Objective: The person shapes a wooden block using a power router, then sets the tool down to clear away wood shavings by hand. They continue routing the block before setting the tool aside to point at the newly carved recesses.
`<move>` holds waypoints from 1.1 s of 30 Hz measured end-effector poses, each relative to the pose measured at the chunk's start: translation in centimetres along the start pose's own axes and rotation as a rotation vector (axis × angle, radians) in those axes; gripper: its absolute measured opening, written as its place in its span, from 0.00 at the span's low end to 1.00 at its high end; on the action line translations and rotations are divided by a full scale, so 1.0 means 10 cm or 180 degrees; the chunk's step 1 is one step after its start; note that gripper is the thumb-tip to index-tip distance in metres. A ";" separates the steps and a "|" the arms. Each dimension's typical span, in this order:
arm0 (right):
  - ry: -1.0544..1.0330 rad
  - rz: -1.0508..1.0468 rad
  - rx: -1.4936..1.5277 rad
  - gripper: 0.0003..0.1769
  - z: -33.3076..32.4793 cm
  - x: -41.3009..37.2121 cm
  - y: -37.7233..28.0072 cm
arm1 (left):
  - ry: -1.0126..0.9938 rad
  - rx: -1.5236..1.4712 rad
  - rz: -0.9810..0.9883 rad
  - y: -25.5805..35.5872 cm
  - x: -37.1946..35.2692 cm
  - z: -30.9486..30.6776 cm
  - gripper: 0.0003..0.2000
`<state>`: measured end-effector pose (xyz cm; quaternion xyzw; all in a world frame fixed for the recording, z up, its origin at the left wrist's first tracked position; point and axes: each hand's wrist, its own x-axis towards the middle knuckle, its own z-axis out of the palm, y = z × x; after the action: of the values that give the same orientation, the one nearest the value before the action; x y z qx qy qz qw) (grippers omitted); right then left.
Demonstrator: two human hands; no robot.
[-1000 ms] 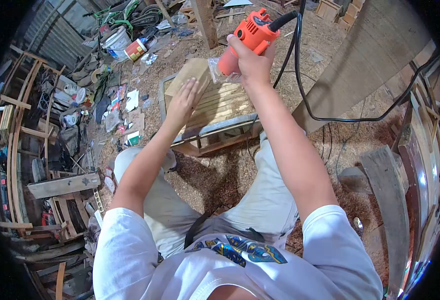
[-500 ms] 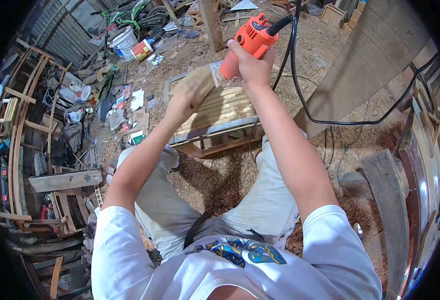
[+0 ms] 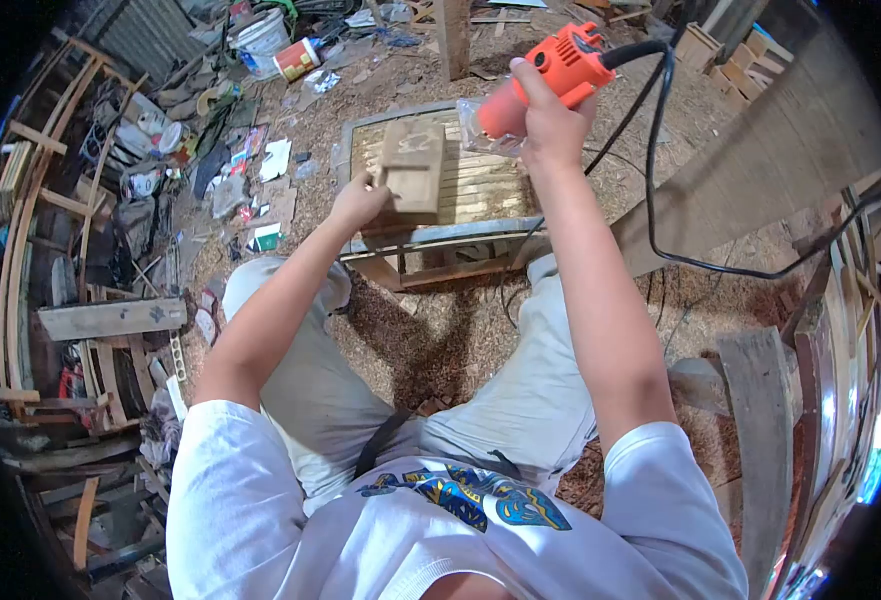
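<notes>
My right hand [image 3: 550,128] grips an orange power trimmer [image 3: 548,78] with a clear base, held above the far right part of a slatted wooden bench [image 3: 480,190]. Its black cord [image 3: 660,200] loops off to the right. My left hand [image 3: 357,200] holds a small carved wooden block [image 3: 412,168] by its near left corner, tilted up over the left side of the bench. Both arms reach forward over my knees.
Sawdust and shavings cover the floor. Large planks [image 3: 760,150] lean at the right, another board [image 3: 760,420] lies near my right leg. Wooden frames [image 3: 30,250], a plank [image 3: 110,318], paint buckets [image 3: 265,40] and scattered clutter fill the left and far side.
My left hand has lifted the wooden block off the bench and turned it, so its carved face shows. The trimmer stays in my right hand. The view has shifted a little.
</notes>
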<state>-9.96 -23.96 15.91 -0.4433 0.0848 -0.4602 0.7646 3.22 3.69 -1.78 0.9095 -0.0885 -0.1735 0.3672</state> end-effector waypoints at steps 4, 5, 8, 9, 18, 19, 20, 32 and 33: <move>-0.0046 -0.0089 -0.0070 0.26 0.02 0.04 0.06 | 0.0436 0.2175 0.0997 0.30 -0.25 -0.30 0.24; -0.0066 -0.0069 -0.0096 0.26 0.03 0.06 0.09 | 0.0080 0.1728 0.0908 0.31 -0.15 -0.35 0.24; -0.0151 -0.0182 -0.0209 0.23 0.01 0.08 0.20 | -0.0352 0.1700 0.1033 0.26 0.09 -0.38 0.24; -0.0158 -0.0138 -0.0258 0.23 0.03 0.06 0.22 | -0.0539 0.1614 0.1146 0.27 0.10 -0.37 0.24; -0.0218 0.0028 -0.0151 0.34 0.18 0.11 0.38 | 0.0042 0.1610 0.0796 0.35 0.04 -0.14 0.16; -0.0220 0.0039 -0.0164 0.34 0.18 0.12 0.39 | -0.0003 0.1232 0.0516 0.35 0.02 -0.12 0.17; -0.0261 0.0054 -0.0143 0.35 0.20 0.13 0.40 | -0.0040 0.0853 0.0230 0.35 0.01 -0.12 0.18; -0.0403 0.0110 -0.0207 0.34 0.34 0.04 0.48 | -0.1250 0.0420 -0.0027 0.28 0.05 -0.41 0.26; -0.0392 0.0087 -0.0215 0.34 0.35 0.03 0.51 | -0.0811 0.0500 0.0118 0.28 -0.04 -0.39 0.27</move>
<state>-4.75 -21.13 14.24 -0.4950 0.0591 -0.4184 0.7592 4.23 4.27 2.86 0.9043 -0.1645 -0.2733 0.2838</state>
